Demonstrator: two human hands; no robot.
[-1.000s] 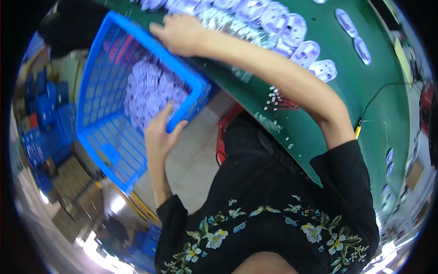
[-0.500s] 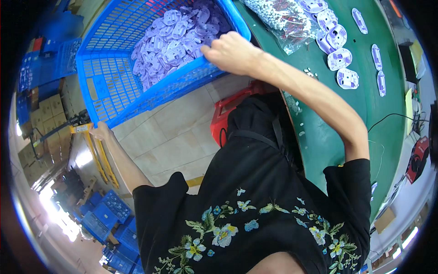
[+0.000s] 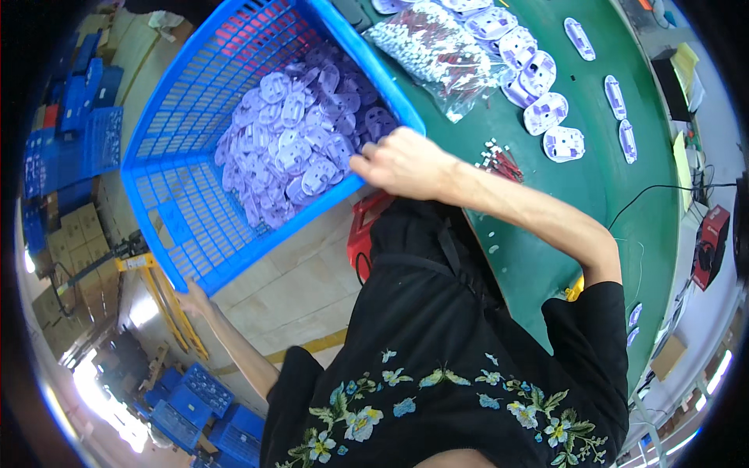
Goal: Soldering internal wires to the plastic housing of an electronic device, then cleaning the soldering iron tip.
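A green table runs along the right, its edge passing close by the big blue basket; the basket is in front of the person, to the left of the table, mouth turned up; the near side of the basket has tiled floor below it, though I cannot tell what, if anything, bears the far side; the left hand is clamped on the near left corner, its fingers partly hidden, and the right hand is curled tight on the near right corner, a wide hold that probably shares the weight and steadies the load.

The basket has slatted walls and a thick rim; a heap of pale purple plastic parts lies inside, rounded, with small holes, piled toward the right, perhaps because the basket leans that way; on the table lie a clear bag of white-tipped pieces and, smallest, some loose red wires.
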